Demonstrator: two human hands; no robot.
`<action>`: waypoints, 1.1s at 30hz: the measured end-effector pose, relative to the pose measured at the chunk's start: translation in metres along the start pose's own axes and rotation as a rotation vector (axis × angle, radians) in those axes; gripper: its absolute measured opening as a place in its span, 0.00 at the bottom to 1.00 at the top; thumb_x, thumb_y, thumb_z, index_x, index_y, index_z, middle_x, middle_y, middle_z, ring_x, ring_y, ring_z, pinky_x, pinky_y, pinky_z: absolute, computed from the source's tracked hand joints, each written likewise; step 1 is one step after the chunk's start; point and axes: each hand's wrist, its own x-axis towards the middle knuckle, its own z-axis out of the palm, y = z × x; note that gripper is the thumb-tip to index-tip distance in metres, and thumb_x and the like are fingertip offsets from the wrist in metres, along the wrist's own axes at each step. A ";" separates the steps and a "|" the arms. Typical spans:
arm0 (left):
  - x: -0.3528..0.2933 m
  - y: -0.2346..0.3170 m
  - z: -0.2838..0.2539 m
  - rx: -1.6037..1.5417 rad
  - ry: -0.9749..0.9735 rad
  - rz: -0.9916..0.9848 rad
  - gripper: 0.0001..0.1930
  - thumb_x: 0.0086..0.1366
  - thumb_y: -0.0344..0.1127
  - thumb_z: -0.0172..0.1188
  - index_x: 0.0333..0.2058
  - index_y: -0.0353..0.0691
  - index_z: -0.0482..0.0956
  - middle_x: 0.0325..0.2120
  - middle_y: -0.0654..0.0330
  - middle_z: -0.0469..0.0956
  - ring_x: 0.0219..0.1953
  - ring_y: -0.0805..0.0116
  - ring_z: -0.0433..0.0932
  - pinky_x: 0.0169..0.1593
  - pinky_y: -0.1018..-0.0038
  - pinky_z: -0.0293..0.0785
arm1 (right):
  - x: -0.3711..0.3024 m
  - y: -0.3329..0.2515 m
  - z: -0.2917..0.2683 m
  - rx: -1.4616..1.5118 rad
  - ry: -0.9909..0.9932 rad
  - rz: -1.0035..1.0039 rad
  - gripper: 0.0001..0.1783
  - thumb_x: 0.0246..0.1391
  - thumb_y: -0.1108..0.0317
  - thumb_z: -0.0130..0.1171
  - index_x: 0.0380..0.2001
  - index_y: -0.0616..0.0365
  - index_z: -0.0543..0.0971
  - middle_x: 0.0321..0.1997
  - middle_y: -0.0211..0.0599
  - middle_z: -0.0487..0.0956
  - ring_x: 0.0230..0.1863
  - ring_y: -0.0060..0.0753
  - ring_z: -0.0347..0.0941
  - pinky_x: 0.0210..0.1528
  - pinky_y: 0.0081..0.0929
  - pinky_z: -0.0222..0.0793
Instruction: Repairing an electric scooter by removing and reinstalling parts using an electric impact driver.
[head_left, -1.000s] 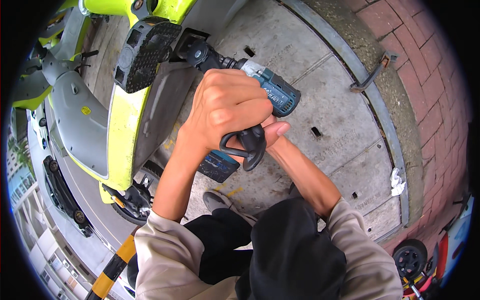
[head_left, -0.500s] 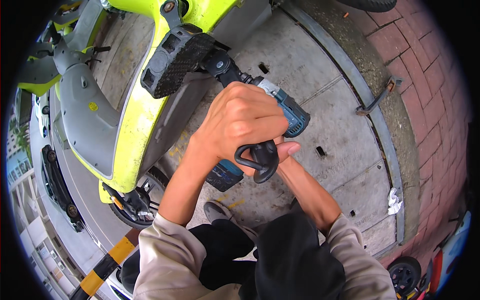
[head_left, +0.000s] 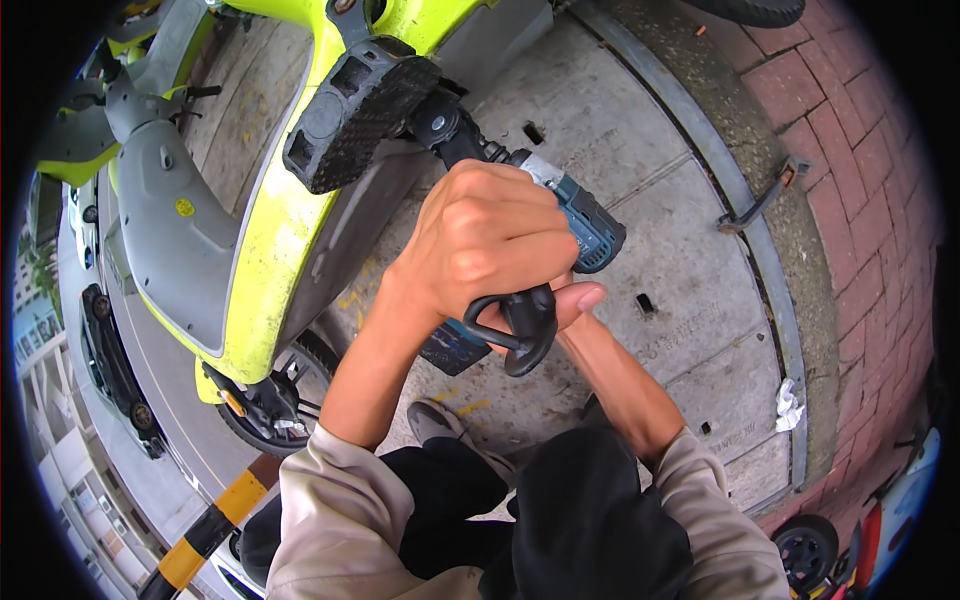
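Head camera shows two bare hands close together, to the lower right of a black pedal (head_left: 360, 115). Left hand (head_left: 490, 230) is made into a tight fist, its back toward the camera, with the fingers folded around a black handle (head_left: 530, 340); the looped end of this handle comes out under the fist, on the side away from the pedal. Right hand (head_left: 570, 312) is mostly hidden behind the left one, so I cannot tell how far it is open, nor what exactly it grips. One thumb (head_left: 583, 298) lies just beside the handle, but to which hand it belongs is not clear to me.

A blue power tool (head_left: 592, 235) is right of the pedal and lower, partly covered by the fist, and its silver nose is directed toward the pedal. Its battery (head_left: 455, 348) appears below the pedal, near the left wrist. Between nose and pedal there is a black joint (head_left: 438, 124), just beside the pedal's right edge. A yellow-green frame (head_left: 270, 235) runs down on the pedal's lower left, and a wheel (head_left: 325, 358) is farther below the pedal
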 end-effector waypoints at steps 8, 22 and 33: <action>-0.002 -0.001 -0.003 -0.066 0.095 0.022 0.22 0.55 0.37 0.62 0.11 0.39 0.61 0.10 0.63 0.59 0.11 0.65 0.61 0.18 0.72 0.52 | 0.011 0.017 -0.026 -0.297 0.084 -0.128 0.08 0.54 0.73 0.51 0.38 0.62 0.74 0.24 0.29 0.72 0.27 0.22 0.67 0.32 0.23 0.65; -0.045 0.013 -0.022 0.256 0.261 -0.006 0.21 0.50 0.32 0.70 0.42 0.30 0.76 0.39 0.48 0.80 0.38 0.55 0.79 0.43 0.67 0.75 | -0.069 -0.010 -0.035 -0.078 0.134 0.045 0.21 0.53 0.70 0.53 0.51 0.63 0.68 0.25 0.33 0.68 0.26 0.27 0.65 0.38 0.31 0.64; -0.239 -0.016 0.040 0.402 0.045 -0.915 0.17 0.51 0.23 0.66 0.42 0.36 0.77 0.37 0.54 0.78 0.39 0.54 0.79 0.42 0.66 0.75 | -0.179 -0.007 -0.047 -0.037 0.282 0.094 0.21 0.53 0.66 0.53 0.50 0.58 0.68 0.25 0.31 0.67 0.26 0.27 0.64 0.38 0.32 0.62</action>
